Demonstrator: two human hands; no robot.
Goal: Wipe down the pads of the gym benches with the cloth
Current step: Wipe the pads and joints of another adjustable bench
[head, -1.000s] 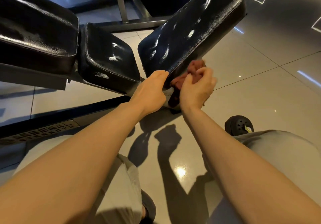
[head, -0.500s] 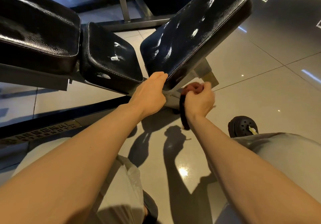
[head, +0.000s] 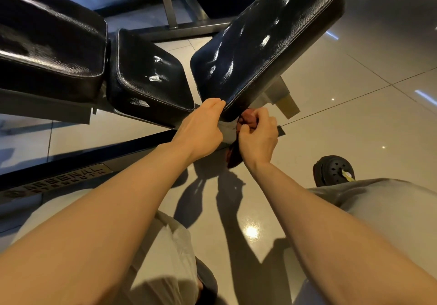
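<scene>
under the near end of the tilted pad (head: 264, 44), your right hand (head: 259, 136) grips the bunched red cloth (head: 247, 121), which has come back up against the pad's lower edge after dropping away half a second ago. your left hand (head: 201, 127) stays braced on that same corner, fingers curled over the edge, holding nothing else. i judge this end's underside and rim are getting their pass now; the seat pad (head: 146, 73) and left pad (head: 47, 44) lie beside it.
</scene>
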